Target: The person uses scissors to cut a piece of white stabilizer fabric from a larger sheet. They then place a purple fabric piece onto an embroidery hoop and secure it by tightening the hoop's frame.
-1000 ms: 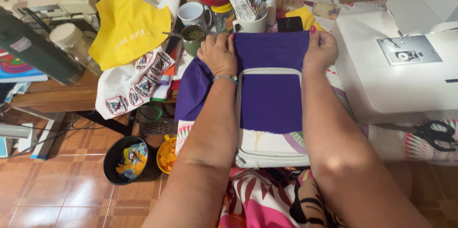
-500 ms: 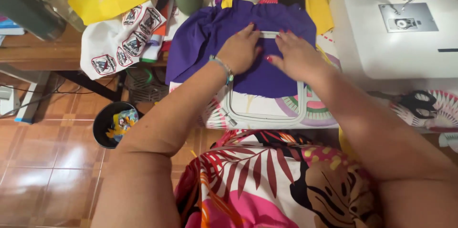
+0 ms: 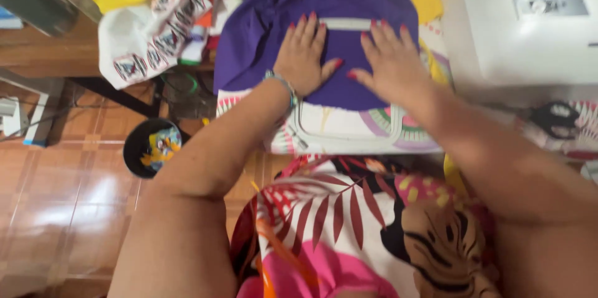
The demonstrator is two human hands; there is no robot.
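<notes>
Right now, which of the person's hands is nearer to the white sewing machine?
The right hand. It lies flat on the purple fabric close beside the sewing machine; the left hand lies flat further away, to the other side.

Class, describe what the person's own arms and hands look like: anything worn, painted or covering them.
Both arms are bare, with no sleeves showing. The left hand has red-painted nails and a beaded bracelet at the wrist. The right hand also has red nails and no visible jewellery.
</notes>
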